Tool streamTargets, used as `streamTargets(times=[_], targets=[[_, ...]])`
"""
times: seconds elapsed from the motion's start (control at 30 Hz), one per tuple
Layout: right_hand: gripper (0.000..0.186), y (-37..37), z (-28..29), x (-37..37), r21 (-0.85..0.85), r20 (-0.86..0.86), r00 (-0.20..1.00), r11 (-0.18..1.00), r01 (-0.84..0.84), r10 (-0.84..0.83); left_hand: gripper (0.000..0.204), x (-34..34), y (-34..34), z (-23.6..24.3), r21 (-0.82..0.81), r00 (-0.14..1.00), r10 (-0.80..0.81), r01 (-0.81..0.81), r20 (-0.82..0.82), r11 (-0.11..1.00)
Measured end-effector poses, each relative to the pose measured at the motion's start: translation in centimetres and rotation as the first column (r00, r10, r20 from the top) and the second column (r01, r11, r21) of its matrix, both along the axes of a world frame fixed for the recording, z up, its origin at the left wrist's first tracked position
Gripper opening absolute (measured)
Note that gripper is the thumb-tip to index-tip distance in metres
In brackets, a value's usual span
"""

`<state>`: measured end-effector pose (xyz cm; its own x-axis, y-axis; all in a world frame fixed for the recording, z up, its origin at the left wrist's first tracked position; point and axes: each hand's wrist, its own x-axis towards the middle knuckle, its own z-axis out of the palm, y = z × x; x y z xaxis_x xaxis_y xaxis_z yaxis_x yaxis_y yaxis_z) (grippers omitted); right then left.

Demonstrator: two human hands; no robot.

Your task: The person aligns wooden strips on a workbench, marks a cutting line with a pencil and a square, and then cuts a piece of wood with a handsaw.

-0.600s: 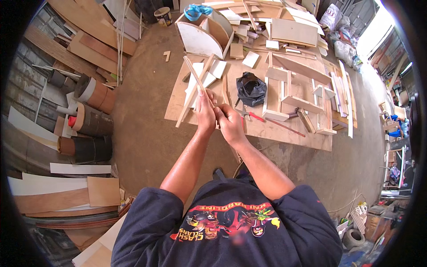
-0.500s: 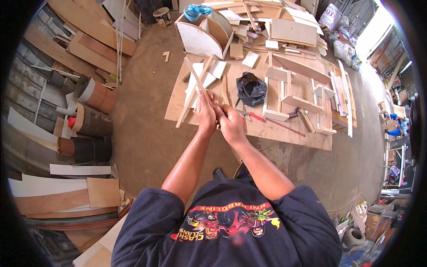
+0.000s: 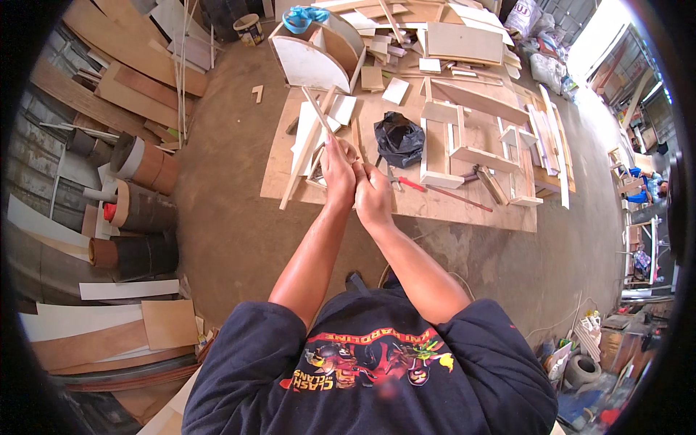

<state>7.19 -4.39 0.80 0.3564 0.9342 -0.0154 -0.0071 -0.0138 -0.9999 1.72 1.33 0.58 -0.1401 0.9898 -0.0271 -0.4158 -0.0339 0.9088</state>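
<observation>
Here, at the far left, thick rolls (image 3: pixel 148 206) of dark and brown sheet material lie on the floor beside leaning boards. A small L-shaped wood piece (image 3: pixel 259 93) sits alone on the floor, between the rolls and the plywood sheet (image 3: pixel 449 212) in front of the person. Next comes a quarter-round cabinet (image 3: pixel 312 67) at the sheet's far edge, a blue bundle (image 3: pixel 303 19) on its top. A loose strip (image 3: pixel 296 176) slants across pale offcuts near the sheet's left end. Just above it, in view, crosses a slim wooden strip (image 3: pixel 317 110), its far end pointing up and away from the person. The left hand (image 3: pixel 336 174) grasps this strip, fingers wrapped about it. The right hand (image 3: pixel 372 196) presses against the left, its fingers curled; whether it also grips the wood cannot be told. Right of the hands stands an open black plastic bag (image 3: pixel 400 140), with red-handled pliers (image 3: pixel 412 184) below it and a thin rod (image 3: pixel 460 198) beyond them. Furthest right on the sheet rests a wooden frame (image 3: pixel 482 156) with crosspieces.
</observation>
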Motion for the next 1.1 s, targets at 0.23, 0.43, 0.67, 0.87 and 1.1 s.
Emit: streamTargets(times=[0.23, 0.43, 0.67, 0.87, 1.1], targets=[[0.039, 0.3, -0.7, 0.1, -0.035, 0.077, 0.995, 0.997, 0.068, -0.065, 0.047, 0.6, 0.6, -1.3, 0.008, 0.995, 0.004, -0.005, 0.100, 1.000], [0.037, 0.3, -2.5, 1.0, -0.003, 0.081, 0.997, 1.000, -0.009, 0.009, 0.048, -0.1, 0.7, -3.4, -0.033, 0.975, -0.004, 0.012, 0.223, 0.999], [0.033, -1.2, -1.2, 3.4, 0.038, 0.215, 0.958, 0.979, -0.201, 0.188, 0.046, -0.2, -0.4, -3.5, -0.064, 0.973, -0.121, 0.136, 0.198, 0.989], [0.040, -1.3, -3.9, 2.6, 0.031, 0.085, 0.982, 0.985, -0.169, 0.166, 0.043, 0.5, -1.2, -3.9, -0.076, 0.964, -0.198, 0.213, 0.175, 0.974], [0.039, -3.4, -4.4, 2.5, -0.137, -0.013, 0.968, 0.958, -0.251, 0.252, 0.043, -0.6, -2.4, -7.3, -0.251, 0.963, -0.160, 0.214, 0.218, 0.944]])
